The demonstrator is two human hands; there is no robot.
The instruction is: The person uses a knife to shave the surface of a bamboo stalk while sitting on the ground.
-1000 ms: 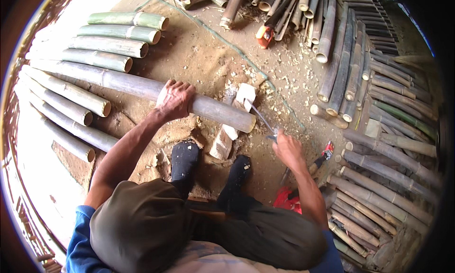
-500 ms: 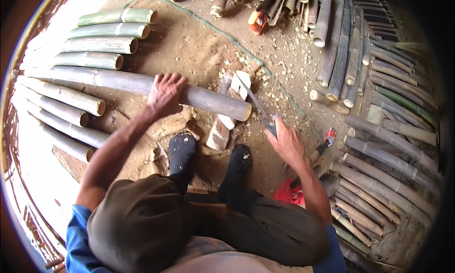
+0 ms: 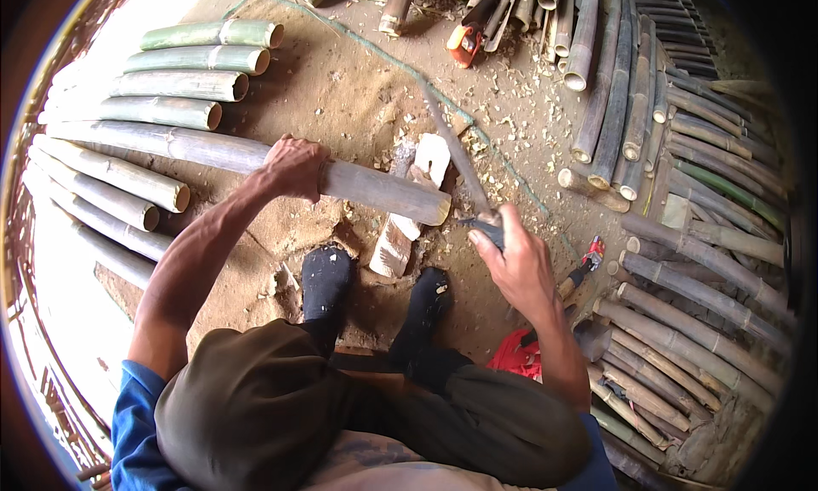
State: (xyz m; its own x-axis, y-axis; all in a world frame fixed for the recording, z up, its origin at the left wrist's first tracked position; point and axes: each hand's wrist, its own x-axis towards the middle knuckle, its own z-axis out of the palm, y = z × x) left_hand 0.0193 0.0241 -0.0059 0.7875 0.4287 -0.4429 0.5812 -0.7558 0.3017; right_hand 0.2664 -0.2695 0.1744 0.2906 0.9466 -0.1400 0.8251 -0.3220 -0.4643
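Note:
A long grey bamboo pole (image 3: 375,184) stretches from the left across the middle, its cut end toward the right. My left hand (image 3: 294,167) is closed over the pole from above, some way back from that end. The pole's front part lies across a pale, chipped wooden block (image 3: 394,246). In my right hand (image 3: 520,265) is a long narrow blade with a dark handle (image 3: 488,233). The blade (image 3: 460,160) points up and away, just right of the pole's end and apart from it. Whether its edge has teeth is too blurred to tell.
Cut bamboo lengths (image 3: 162,112) lie in a row at the left. More bamboo (image 3: 699,321) is stacked along the right and at the back. An orange object (image 3: 464,45), a red-ended tool (image 3: 594,252) and red cloth (image 3: 514,355) rest on the chip-strewn ground. My socked feet (image 3: 328,278) flank the block.
My right hand has swung the blade up and away from the pole's end. My left hand has shifted slightly and its wrist has turned, still gripping the pole.

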